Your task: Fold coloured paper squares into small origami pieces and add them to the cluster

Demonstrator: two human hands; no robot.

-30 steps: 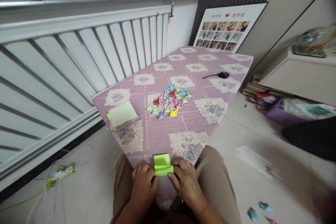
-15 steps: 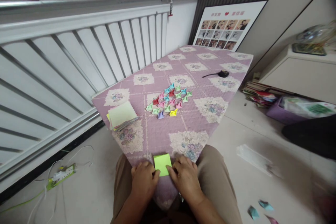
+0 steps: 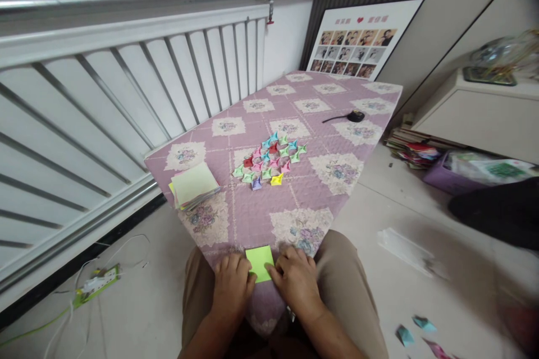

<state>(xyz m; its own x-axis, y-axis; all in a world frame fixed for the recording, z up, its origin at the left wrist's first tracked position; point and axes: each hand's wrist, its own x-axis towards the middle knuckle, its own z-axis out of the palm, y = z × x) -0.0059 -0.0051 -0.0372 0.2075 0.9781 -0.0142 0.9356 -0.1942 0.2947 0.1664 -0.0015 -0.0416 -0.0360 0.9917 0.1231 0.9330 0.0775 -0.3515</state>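
A lime-green square of folded paper (image 3: 259, 262) lies flat near the front corner of the table. My left hand (image 3: 233, 280) is at its left edge, fingers curled, with the thumb at the lower left corner. From the other side, my right hand (image 3: 296, 276) grips the right edge, its thumb on the paper and its fingers bent. Beyond them, several small folded paper shapes (image 3: 273, 162) in pink, green, blue, red, yellow and purple sit in rows. To the left is a stack of paper sheets (image 3: 195, 184), pale yellow on top.
A purple flowered cloth (image 3: 252, 210) covers the table. A black spoon-like thing (image 3: 355, 116) lies far right on it. A white radiator (image 3: 126, 118) runs along the left side. On the floor are a power strip (image 3: 97, 285) and loose folded papers (image 3: 424, 323).
The left hand has shifted slightly, with its fingers closer to the green paper. The right hand and the paper stay nearly in place. The camera view has turned a little.
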